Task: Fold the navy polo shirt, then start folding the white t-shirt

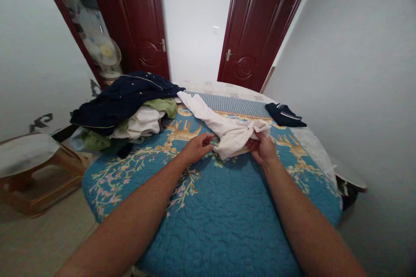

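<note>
A crumpled white garment (224,132) lies stretched across the blue quilted bedspread (221,212), its bunched end nearest me. My left hand (196,148) is closed in a pinch at the garment's left edge. On the other side, my right hand (262,148) grips the bunched cloth with its fingers curled into the fabric. Both forearms reach forward over the bed.
A pile of clothes (126,110), dark navy on top with white and green beneath, sits at the bed's left. A folded navy garment (284,114) lies far right. A wooden stool (35,173) stands at left, a fan (105,54) by the open door, and a wall close at right.
</note>
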Demonstrator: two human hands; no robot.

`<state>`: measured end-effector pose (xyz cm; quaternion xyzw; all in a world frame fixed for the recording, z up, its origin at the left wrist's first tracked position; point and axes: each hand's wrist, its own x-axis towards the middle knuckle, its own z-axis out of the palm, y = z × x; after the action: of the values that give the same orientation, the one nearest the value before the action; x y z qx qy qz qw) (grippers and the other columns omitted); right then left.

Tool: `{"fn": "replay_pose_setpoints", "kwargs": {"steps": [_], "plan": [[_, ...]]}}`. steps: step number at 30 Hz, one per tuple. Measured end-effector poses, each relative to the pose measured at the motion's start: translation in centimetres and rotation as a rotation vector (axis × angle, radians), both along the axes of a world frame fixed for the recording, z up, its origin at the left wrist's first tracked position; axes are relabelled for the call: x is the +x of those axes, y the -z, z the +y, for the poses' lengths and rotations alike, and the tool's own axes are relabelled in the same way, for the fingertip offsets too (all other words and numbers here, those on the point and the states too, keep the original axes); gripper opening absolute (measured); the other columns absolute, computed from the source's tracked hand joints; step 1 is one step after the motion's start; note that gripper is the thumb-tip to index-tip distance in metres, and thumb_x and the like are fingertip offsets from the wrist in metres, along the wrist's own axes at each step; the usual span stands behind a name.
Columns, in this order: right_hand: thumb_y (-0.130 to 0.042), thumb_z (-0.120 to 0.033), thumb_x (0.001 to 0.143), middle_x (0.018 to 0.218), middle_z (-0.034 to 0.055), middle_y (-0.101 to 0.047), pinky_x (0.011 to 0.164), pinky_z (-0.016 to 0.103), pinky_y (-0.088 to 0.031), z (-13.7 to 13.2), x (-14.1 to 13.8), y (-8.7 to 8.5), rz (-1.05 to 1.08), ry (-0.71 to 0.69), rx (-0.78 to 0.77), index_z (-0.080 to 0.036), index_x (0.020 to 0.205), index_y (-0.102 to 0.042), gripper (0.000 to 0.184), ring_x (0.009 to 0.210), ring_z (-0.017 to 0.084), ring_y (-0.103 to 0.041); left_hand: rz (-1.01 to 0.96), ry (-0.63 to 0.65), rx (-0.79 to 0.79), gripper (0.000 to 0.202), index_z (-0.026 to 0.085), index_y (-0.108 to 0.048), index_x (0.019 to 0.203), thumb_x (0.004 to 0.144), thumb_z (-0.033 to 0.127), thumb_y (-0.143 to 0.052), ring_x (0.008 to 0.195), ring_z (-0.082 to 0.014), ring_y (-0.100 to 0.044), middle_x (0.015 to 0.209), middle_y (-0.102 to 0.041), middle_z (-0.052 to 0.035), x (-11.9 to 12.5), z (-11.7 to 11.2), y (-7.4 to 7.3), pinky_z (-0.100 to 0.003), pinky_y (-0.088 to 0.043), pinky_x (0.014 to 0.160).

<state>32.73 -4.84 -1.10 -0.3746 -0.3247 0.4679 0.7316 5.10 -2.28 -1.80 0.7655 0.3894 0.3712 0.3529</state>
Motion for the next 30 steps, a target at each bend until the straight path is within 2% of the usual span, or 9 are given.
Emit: {"fn": "replay_pose_setpoints", "kwargs": {"steps": [3,6,8,12,14,18,25,30], "plan": [[-0.077,-0.028,0.083,0.107,0.002,-0.081,0.099,0.041,-0.063,0.4,-0.1,-0.2,0.157,-0.059,0.024,-0.025,0.109,-0.073,0.027,0.101,0.022,-0.077,0.078,0.078,0.065,0.046,0.019,-0.072,0.129,0.085,0.033,-0.075,0.109,-0.0247,-0.07,0.124,-0.076,-0.0096,1.5,-0.8,0.4,-0.038,-0.054,0.1],[-0.073,-0.036,0.089,0.113,0.0032,-0.08,0.11,0.045,-0.057,0.5,-0.5,-0.5,0.184,-0.177,0.073,-0.025,0.107,-0.074,0.021,0.111,0.023,-0.075,0.134,0.11,0.121,0.048,0.019,-0.071,0.131,0.086,0.035,-0.075,0.112,-0.0261,-0.069,0.126,-0.075,-0.0107,3.5,-1.8,0.6,-0.038,-0.052,0.101],[-0.073,-0.036,0.09,0.116,0.0031,-0.08,0.115,0.047,-0.053,0.6,-0.6,-0.6,0.193,-0.201,0.106,-0.025,0.108,-0.074,0.022,0.117,0.023,-0.073,0.181,0.112,0.144,0.043,0.018,-0.073,0.127,0.086,0.033,-0.075,0.109,-0.0263,-0.069,0.122,-0.076,-0.0104,4.4,-2.2,0.7,-0.037,-0.052,0.098],[-0.071,-0.035,0.089,0.119,0.0021,-0.079,0.12,0.048,-0.047,0.6,0.2,-0.7,0.185,-0.148,0.15,-0.026,0.11,-0.075,0.023,0.123,0.023,-0.07,0.223,0.162,0.166,0.018,0.02,-0.077,0.1,0.093,0.024,-0.062,0.092,-0.0204,-0.068,0.096,-0.077,-0.0045,4.2,-2.0,0.5,-0.03,-0.049,0.085],[-0.067,-0.043,0.091,0.121,0.0036,-0.079,0.121,0.051,-0.046,0.6,1.1,-0.8,0.165,-0.144,0.153,-0.025,0.11,-0.075,0.027,0.125,0.025,-0.069,0.167,0.173,0.135,0.02,0.019,-0.076,0.094,0.095,0.026,-0.058,0.082,-0.0173,-0.065,0.086,-0.073,-0.0018,3.6,-1.8,0.1,-0.027,-0.046,0.077],[-0.06,-0.055,0.093,0.127,0.0045,-0.076,0.121,0.055,-0.044,0.5,2.7,-0.8,0.099,-0.088,0.194,-0.025,0.114,-0.076,0.04,0.132,0.027,-0.065,0.084,0.257,0.019,0.026,0.018,-0.075,0.086,0.095,0.039,-0.063,0.068,-0.014,-0.056,0.073,-0.065,0.0016,2.9,-2.1,-0.4,-0.025,-0.039,0.064],[-0.052,-0.07,0.094,0.127,0.0044,-0.075,0.116,0.055,-0.049,-0.1,3.4,-1.3,-0.101,0.026,0.23,-0.03,0.115,-0.076,0.052,0.133,0.028,-0.063,0.118,0.46,0.055,0.023,0.019,-0.077,0.085,0.093,0.038,-0.067,0.072,-0.0144,-0.06,0.076,-0.071,0.0006,3.6,-3.4,-0.5,-0.024,-0.041,0.067],[-0.051,-0.065,0.092,0.123,0.0084,-0.076,0.112,0.06,-0.051,-0.8,4.2,-2.2,-0.111,0.069,0.259,-0.026,0.114,-0.077,0.052,0.127,0.034,-0.066,0.123,0.481,-0.041,0.021,0.019,-0.077,0.085,0.091,0.038,-0.069,0.069,-0.0134,-0.058,0.073,-0.068,0.002,3.5,-3.8,-0.8,-0.023,-0.041,0.063]]}}
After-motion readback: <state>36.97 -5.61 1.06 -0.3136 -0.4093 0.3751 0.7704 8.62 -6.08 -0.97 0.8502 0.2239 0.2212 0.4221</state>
